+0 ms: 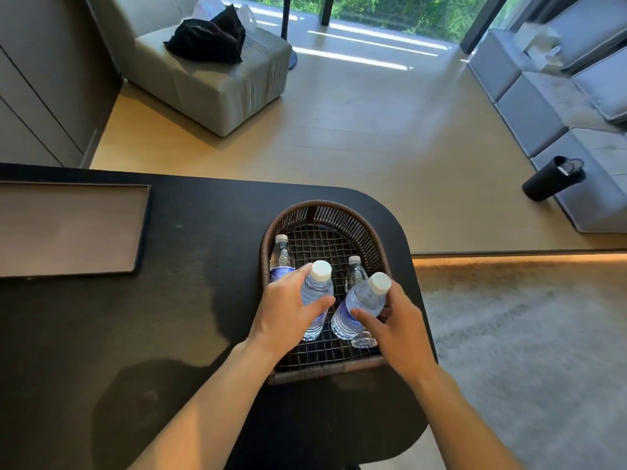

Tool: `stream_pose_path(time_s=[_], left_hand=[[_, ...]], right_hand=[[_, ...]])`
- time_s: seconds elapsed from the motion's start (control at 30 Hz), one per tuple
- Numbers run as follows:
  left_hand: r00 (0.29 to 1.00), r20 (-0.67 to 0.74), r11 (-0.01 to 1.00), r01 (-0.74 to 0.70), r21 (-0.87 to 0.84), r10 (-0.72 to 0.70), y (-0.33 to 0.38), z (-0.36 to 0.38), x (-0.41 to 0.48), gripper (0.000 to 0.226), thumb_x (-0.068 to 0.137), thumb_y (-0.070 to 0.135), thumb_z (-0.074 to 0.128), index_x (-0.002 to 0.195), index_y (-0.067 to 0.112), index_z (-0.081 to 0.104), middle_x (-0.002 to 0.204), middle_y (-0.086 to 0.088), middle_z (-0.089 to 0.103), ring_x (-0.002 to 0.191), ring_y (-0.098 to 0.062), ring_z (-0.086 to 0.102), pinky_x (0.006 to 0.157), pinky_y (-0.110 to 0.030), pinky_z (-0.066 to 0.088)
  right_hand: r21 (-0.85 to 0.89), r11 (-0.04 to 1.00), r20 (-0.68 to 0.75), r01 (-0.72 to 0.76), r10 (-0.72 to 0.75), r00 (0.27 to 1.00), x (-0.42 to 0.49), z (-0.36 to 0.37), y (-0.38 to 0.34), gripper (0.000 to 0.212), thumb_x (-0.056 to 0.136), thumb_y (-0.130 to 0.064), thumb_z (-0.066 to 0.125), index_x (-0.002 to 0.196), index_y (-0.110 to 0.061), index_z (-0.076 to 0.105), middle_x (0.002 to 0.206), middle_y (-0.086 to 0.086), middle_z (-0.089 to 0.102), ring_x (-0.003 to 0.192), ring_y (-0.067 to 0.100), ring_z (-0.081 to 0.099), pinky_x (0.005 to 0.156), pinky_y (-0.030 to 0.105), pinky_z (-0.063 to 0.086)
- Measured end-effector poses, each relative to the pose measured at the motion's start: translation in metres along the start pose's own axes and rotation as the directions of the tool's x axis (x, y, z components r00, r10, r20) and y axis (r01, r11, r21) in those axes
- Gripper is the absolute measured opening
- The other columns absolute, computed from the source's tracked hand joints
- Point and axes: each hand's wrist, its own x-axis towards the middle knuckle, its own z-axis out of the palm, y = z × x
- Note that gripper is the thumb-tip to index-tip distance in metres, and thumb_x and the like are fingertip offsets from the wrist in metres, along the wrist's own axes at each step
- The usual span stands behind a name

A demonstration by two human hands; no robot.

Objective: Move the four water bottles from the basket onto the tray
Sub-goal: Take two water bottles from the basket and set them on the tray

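Observation:
A brown wicker basket (353, 215) sits on the dark table, holding clear water bottles with white caps. My left hand (285, 310) is wrapped around one bottle (319, 283) in the basket's middle. My right hand (397, 323) grips a second bottle (359, 305), which leans to the right. Two more bottles remain further back: one at the left wall (281, 257) and one (355, 273) behind the right-hand bottle, partly hidden. A flat rectangular tray (68, 228) lies at the table's left and holds nothing.
The dark table (169, 334) has a rounded right end just past the basket. Beyond it are a wooden floor, a grey armchair (217, 79) with black cloth on it, a grey sofa (559, 106) and a black flask (553, 178) leaning against the sofa.

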Motion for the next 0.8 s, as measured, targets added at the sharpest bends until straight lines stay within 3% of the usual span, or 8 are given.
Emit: stream_pose_path(time_s=[0.1, 0.27, 0.43, 0.53, 0.7, 0.8], left_hand=[[1.000, -0.010, 1.000, -0.018, 0.012, 0.018, 0.006, -0.009, -0.005, 0.066, 0.082, 0.036, 0.083, 0.142, 0.019, 0.060, 0.130, 0.003, 0.071, 0.118, -0.010, 0.067, 0.097, -0.034, 0.058], [0.998, -0.053, 0.998, -0.037, 0.050, 0.040, 0.015, -0.028, -0.023, 0.063, 0.081, 0.039, 0.083, 0.138, 0.020, 0.063, 0.126, 0.003, 0.073, 0.113, -0.011, 0.069, 0.093, -0.035, 0.061], [0.992, -0.111, 0.994, -0.053, 0.093, 0.064, 0.022, -0.051, -0.053, 0.063, 0.081, 0.037, 0.083, 0.138, 0.018, 0.063, 0.127, 0.000, 0.073, 0.113, -0.015, 0.071, 0.093, -0.038, 0.061], [0.987, -0.140, 0.990, -0.064, 0.125, 0.081, 0.025, -0.071, -0.076, 0.059, 0.081, 0.034, 0.084, 0.135, 0.019, 0.065, 0.122, 0.000, 0.075, 0.107, -0.014, 0.071, 0.089, -0.037, 0.062], [0.983, -0.160, 0.978, -0.054, 0.201, 0.087, 0.027, -0.104, -0.121, 0.050, 0.084, 0.030, 0.083, 0.130, 0.020, 0.066, 0.116, 0.003, 0.074, 0.100, -0.007, 0.066, 0.088, -0.033, 0.059], [0.985, -0.174, 0.980, 0.040, 0.193, -0.006, 0.022, -0.126, -0.145, 0.051, 0.085, 0.032, 0.081, 0.132, 0.024, 0.063, 0.120, 0.005, 0.071, 0.103, -0.008, 0.064, 0.093, -0.036, 0.058]], right_hand=[[-0.012, 1.000, -0.052, 0.014, -0.014, 0.999, -0.010, -0.004, -0.013, 0.061, 0.082, -0.032, 0.082, 0.131, -0.041, 0.045, 0.126, -0.015, 0.060, 0.117, 0.007, 0.058, 0.101, 0.031, 0.053], [-0.019, 0.999, -0.111, 0.051, -0.053, 0.992, -0.024, -0.004, -0.033, 0.064, 0.081, -0.029, 0.085, 0.136, -0.030, 0.053, 0.135, -0.003, 0.066, 0.114, 0.008, 0.058, 0.099, 0.034, 0.055], [-0.013, 0.984, -0.080, 0.175, -0.176, 0.981, -0.049, -0.001, -0.051, 0.055, 0.081, -0.041, 0.079, 0.128, -0.041, 0.050, 0.128, -0.013, 0.065, 0.114, 0.008, 0.063, 0.097, 0.023, 0.055], [-0.042, 0.977, -0.074, 0.209, -0.212, 0.974, -0.064, 0.007, -0.055, 0.057, 0.082, -0.033, 0.084, 0.131, -0.032, 0.054, 0.128, -0.012, 0.064, 0.112, 0.004, 0.060, 0.093, 0.013, 0.048], [-0.039, 0.953, -0.057, 0.302, -0.304, 0.951, -0.095, 0.026, -0.068, 0.054, 0.084, -0.030, 0.083, 0.129, -0.028, 0.054, 0.116, -0.021, 0.058, 0.101, 0.001, 0.061, 0.093, 0.025, 0.056], [0.000, 0.950, -0.030, 0.313, -0.313, 0.949, -0.111, 0.044, -0.077, 0.059, 0.084, -0.030, 0.083, 0.134, -0.023, 0.055, 0.123, -0.015, 0.062, 0.112, 0.006, 0.062, 0.097, 0.031, 0.057]])
